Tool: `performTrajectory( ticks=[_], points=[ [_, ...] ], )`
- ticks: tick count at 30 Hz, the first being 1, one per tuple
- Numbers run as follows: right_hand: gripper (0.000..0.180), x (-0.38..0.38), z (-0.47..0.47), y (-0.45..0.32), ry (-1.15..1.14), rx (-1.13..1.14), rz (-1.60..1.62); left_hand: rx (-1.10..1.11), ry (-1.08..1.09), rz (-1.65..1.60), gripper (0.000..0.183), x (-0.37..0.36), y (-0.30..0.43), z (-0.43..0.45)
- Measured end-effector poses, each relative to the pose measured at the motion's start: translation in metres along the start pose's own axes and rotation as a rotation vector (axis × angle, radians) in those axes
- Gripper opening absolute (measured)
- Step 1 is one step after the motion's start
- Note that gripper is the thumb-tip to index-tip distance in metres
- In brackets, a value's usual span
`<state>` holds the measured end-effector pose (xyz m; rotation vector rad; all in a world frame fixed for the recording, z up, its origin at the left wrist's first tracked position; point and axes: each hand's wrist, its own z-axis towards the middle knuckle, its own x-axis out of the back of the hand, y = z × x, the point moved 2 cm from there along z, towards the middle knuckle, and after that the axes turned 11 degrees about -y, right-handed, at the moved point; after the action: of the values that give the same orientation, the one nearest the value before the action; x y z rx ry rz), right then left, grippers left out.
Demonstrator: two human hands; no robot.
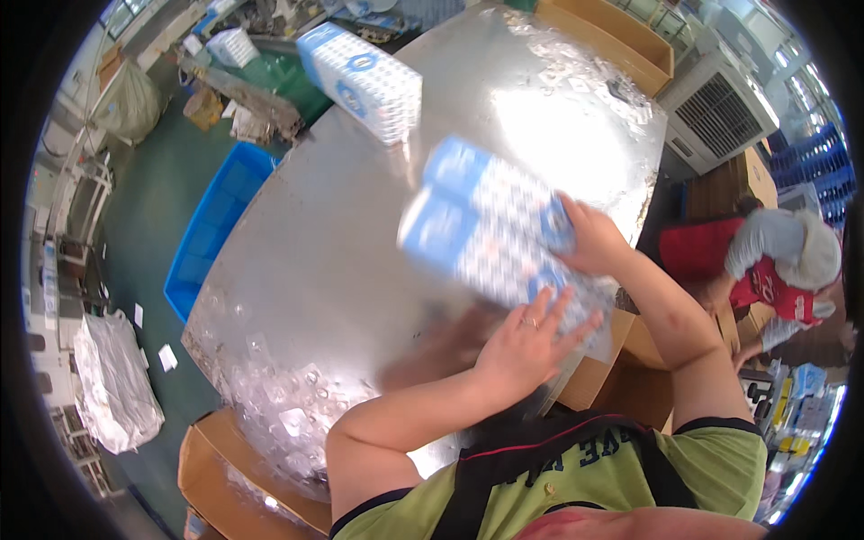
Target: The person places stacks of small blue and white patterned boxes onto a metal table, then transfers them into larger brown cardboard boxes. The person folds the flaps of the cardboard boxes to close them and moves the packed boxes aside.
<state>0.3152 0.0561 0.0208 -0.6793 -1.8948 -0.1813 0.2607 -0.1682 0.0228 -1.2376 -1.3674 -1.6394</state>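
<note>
Two blue-and-white patterned packs (499,223), side by side, are held at a tilt over the metal table (324,223). They are blurred, and clear film shows at their near end. My right hand (594,236) grips the far right side, with the thumb on the printed face. My left hand (526,341), a ring on one finger, presses spread fingers on the near end; its palm side is hidden. Another patterned pack (364,81) stands at the table's far left edge.
Small clear plastic pieces (290,405) litter the near left corner. A blue bin (216,229) and a cardboard box (236,479) adjoin the left side. An open carton (628,364) sits by my right arm. At right, a co-worker in red (769,270) bends over boxes near an air cooler (719,111).
</note>
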Motion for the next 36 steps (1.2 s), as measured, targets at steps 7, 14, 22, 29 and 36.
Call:
performTrajectory(
  ticks=[7, 14, 22, 29, 36],
  points=[
    [0.086, 0.02, 0.03, -0.053, -0.108, 0.326, -0.061, 0.15, -0.067, -0.061, 0.077, -0.039, 0.033, -0.065],
    [0.11, 0.045, 0.206, -0.053, 0.195, 0.18, 0.165, 0.283, 0.008, 0.042, 0.068, -0.048, 0.049, -0.027],
    [0.09, 0.028, 0.022, 0.033, -0.396, 0.34, 0.316, 0.389, 0.058, 0.037, 0.087, -0.056, 0.059, -0.017],
    [0.058, -0.064, -0.039, 0.12, 0.319, 0.134, 1.508, 0.454, 0.628, -0.852, 0.077, -0.022, -0.014, -0.107],
    [0.059, -0.074, -0.055, 0.016, 0.014, 0.408, 2.326, 0.806, 1.214, -1.6, 0.054, -0.133, -0.093, -0.087]
  ],
)
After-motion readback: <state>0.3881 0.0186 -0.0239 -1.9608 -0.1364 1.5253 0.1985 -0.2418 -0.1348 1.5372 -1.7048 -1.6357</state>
